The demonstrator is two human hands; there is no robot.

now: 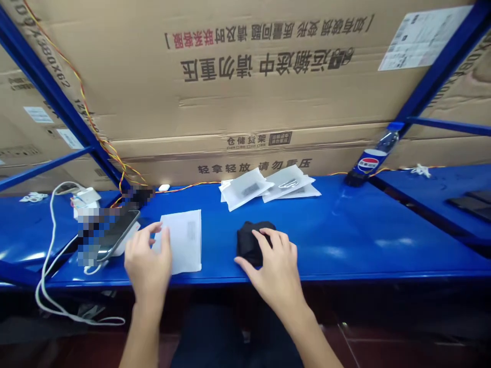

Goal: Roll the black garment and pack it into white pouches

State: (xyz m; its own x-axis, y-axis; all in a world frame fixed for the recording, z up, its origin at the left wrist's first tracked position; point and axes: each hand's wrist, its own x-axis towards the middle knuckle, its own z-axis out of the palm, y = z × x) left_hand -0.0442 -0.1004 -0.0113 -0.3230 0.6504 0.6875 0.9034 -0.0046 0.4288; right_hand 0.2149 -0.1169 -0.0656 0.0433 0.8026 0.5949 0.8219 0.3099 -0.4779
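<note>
A black bundle of folded cloth lies on the blue shelf near its front edge. My right hand grips it from the right, thumb along the near side and fingers over the top. To the left, a frosted white zip bag with a small printed label lies flat. Over its left edge is my left hand, its fingers loosely bent and apart from the thumb, with nothing seen between them.
Several similar frosted bags lie at the back. A Pepsi bottle leans at back right. At left are a phone and a white cable. Cardboard boxes stand behind, with blue posts at the sides.
</note>
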